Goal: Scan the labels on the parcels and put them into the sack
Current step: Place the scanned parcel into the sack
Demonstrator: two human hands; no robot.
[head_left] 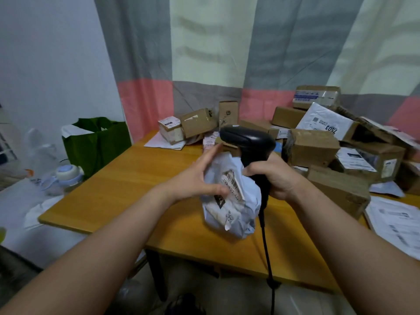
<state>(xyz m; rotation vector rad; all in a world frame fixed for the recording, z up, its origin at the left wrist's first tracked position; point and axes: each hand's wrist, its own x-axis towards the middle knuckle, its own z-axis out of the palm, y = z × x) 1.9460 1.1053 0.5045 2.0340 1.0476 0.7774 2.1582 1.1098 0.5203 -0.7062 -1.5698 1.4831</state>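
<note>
A crumpled white poly-bag parcel [238,214] with a printed label stands on the wooden table [127,187] in front of me. My left hand [200,178] presses against its left side, thumb on the label and fingers stretched up along the bag. My right hand [276,176] grips the handle of a black barcode scanner [247,138]; the scanner head sits just above the parcel and its cable hangs down over the table edge. A green sack [100,144] stands open left of the table, with something white inside.
Several cardboard boxes [313,151] and white mailers [327,121] are heaped on the table's right and back. Smaller boxes [193,126] lie at the back centre. Printed sheets [400,223] lie at the right edge. Bottles and a bag [66,176] sit on a white surface at left.
</note>
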